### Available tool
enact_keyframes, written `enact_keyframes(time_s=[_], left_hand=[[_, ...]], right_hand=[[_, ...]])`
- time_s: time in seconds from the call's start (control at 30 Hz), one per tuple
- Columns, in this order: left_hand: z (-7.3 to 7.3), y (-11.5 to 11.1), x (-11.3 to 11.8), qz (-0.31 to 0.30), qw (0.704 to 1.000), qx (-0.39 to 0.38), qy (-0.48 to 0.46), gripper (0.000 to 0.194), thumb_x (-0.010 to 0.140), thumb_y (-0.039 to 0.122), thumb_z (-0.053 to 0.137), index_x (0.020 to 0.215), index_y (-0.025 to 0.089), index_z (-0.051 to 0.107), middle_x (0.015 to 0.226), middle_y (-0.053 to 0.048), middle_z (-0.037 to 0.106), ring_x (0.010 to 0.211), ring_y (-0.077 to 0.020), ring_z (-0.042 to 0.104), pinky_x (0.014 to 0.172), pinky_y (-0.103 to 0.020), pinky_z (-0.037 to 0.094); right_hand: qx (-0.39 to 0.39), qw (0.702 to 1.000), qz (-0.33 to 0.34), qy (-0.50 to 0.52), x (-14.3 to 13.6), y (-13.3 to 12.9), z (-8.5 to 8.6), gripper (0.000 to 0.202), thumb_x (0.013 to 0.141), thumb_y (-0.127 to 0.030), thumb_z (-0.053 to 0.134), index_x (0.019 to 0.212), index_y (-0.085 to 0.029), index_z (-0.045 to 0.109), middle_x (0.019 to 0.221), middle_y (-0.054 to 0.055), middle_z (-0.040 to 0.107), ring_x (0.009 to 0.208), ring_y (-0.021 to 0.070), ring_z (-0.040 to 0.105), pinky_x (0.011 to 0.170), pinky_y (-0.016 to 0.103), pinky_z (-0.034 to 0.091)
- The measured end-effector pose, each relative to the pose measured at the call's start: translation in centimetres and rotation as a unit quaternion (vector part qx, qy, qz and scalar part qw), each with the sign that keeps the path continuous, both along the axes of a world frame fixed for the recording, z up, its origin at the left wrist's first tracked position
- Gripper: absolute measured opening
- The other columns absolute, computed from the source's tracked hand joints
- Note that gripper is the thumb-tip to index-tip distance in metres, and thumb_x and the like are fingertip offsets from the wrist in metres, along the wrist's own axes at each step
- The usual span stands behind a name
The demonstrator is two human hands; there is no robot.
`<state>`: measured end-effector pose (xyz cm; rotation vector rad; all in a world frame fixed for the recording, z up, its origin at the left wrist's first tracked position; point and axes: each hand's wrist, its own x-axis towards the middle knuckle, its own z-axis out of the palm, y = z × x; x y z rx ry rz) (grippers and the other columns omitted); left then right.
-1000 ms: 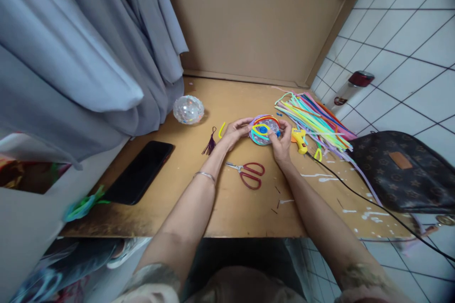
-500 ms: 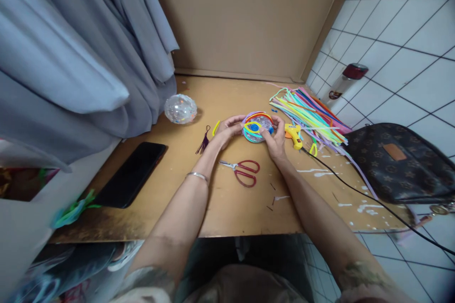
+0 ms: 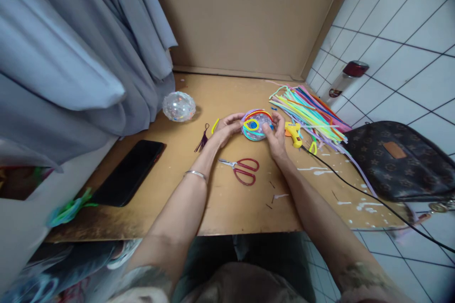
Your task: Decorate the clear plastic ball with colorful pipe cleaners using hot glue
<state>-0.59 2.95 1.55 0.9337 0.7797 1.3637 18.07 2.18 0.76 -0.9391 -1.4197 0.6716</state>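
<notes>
Head camera: our left grip [image 3: 225, 131] and right grip [image 3: 276, 138] clasp the decorated ball [image 3: 258, 135], its yellow loop [image 3: 252, 130] rounder than before.

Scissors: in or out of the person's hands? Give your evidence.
Out: the scissors lie on the table, while the left hand and right hand hold a colourful round piece.
</notes>
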Motion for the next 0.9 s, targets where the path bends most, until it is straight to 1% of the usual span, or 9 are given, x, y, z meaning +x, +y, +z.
enact_keyframes(time_s=[0.07, 0.17, 0.3, 0.47, 0.63, 0.77, 0.9], left_hand=[[0.0, -0.1, 0.0, 0.0, 1.0, 0.001, 0.004, 0.046, 0.055, 0.028, 0.092, 0.096, 0.015, 0.076, 0.091, -0.004, 0.077, 0.077, -0.0151, 0.07, 0.08, -0.03, 0.057], [-0.1, -0.1, 0.0, -0.003, 1.0, 0.006, 0.013, 0.042, 0.06, 0.028, 0.09, 0.097, 0.016, 0.075, 0.091, -0.004, 0.077, 0.079, -0.0161, 0.071, 0.084, -0.033, 0.057], [-0.4, 0.0, 0.0, -0.005, 1.0, 0.011, 0.02, 0.047, 0.059, 0.032, 0.091, 0.1, 0.017, 0.074, 0.094, -0.004, 0.077, 0.083, -0.0181, 0.072, 0.089, -0.036, 0.055], [-0.3, 0.0, -0.1, -0.01, 1.0, 0.004, 0.014, 0.054, 0.057, 0.032, 0.093, 0.104, 0.014, 0.073, 0.096, -0.006, 0.077, 0.084, -0.0187, 0.071, 0.09, -0.037, 0.055], [-0.4, 0.1, -0.2, -0.017, 1.0, 0.006, 0.007, 0.058, 0.053, 0.033, 0.095, 0.104, 0.015, 0.074, 0.099, -0.008, 0.077, 0.089, -0.0206, 0.072, 0.095, -0.04, 0.055], [-0.7, 0.2, -0.2, -0.004, 0.999, 0.02, 0.025, 0.061, 0.053, 0.037, 0.095, 0.105, 0.015, 0.075, 0.101, -0.009, 0.078, 0.089, -0.0223, 0.073, 0.092, -0.04, 0.056], [-1.0, 0.3, -0.1, 0.003, 0.999, 0.03, 0.025, 0.06, 0.052, 0.039, 0.095, 0.104, 0.016, 0.075, 0.098, -0.008, 0.078, 0.084, -0.0197, 0.071, 0.089, -0.037, 0.056]], right_hand=[[0.003, 1.0, 0.0, -0.017, 0.1, 0.0, 0.1, 0.076, 0.075, -0.071, 0.069, 0.133, -0.027, 0.046, 0.136, 0.012, 0.055, 0.13, 0.0319, 0.052, 0.113, 0.055, 0.042], [0.002, 0.999, 0.001, -0.04, 0.2, 0.1, 0.1, 0.079, 0.075, -0.069, 0.071, 0.136, -0.026, 0.044, 0.142, 0.014, 0.052, 0.135, 0.0334, 0.049, 0.115, 0.057, 0.04], [0.003, 0.999, -0.002, -0.049, 0.2, 0.3, -0.1, 0.078, 0.075, -0.065, 0.071, 0.136, -0.025, 0.044, 0.143, 0.015, 0.051, 0.135, 0.0342, 0.049, 0.116, 0.058, 0.039], [0.006, 0.999, 0.006, -0.031, 0.4, 0.5, -0.3, 0.071, 0.076, -0.062, 0.071, 0.133, -0.026, 0.047, 0.14, 0.013, 0.054, 0.132, 0.0326, 0.051, 0.115, 0.057, 0.04], [0.001, 1.0, 0.016, -0.018, 0.4, 0.6, -0.2, 0.068, 0.075, -0.057, 0.073, 0.129, -0.027, 0.047, 0.135, 0.011, 0.055, 0.128, 0.0311, 0.053, 0.113, 0.056, 0.042], [0.001, 1.0, 0.019, 0.003, 0.1, 0.4, 0.0, 0.062, 0.073, -0.051, 0.073, 0.123, -0.026, 0.047, 0.128, 0.01, 0.058, 0.122, 0.0295, 0.056, 0.11, 0.053, 0.045], [-0.007, 1.0, 0.017, 0.016, -0.2, 0.3, 0.2, 0.058, 0.072, -0.048, 0.072, 0.119, -0.027, 0.047, 0.123, 0.008, 0.059, 0.117, 0.0278, 0.058, 0.107, 0.051, 0.048]])
